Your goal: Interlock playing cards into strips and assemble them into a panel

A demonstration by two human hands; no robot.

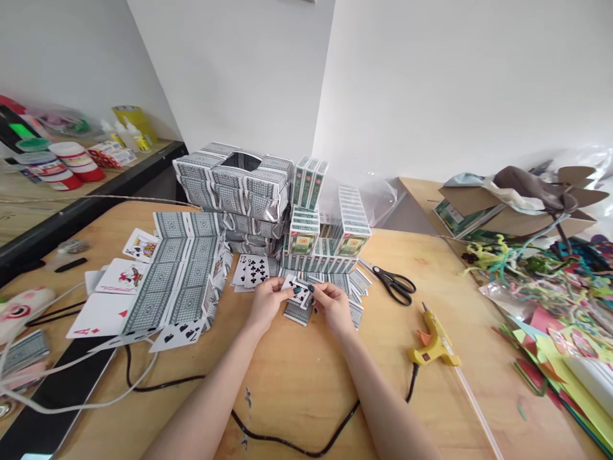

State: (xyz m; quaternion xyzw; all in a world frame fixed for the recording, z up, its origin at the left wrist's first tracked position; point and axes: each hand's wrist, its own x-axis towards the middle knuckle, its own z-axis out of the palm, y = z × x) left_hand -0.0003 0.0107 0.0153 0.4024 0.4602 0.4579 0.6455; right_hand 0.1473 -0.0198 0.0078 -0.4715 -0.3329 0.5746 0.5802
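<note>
Between my two hands is a playing card (pixel 301 295) with black pips, its face turned up toward me. My left hand (pixel 269 300) pinches its left side, thumb on top. On the right side, my right hand (pixel 332 305) grips it the same way, fingertips close together. Loose cards (pixel 297 313) with grey patterned backs lie under and behind the hands. A face-up pile of club cards (pixel 256 269) lies just beyond my left hand. Whether one card or more is held, I cannot tell.
Behind stand boxes covered in cards (pixel 234 185) and stacked green card packs (pixel 304 239). Left is a folded panel of joined cards (pixel 179 275). To the right lie black scissors (pixel 395 284), a yellow glue gun (pixel 433 342) with its cord, and craft scraps (pixel 541 275).
</note>
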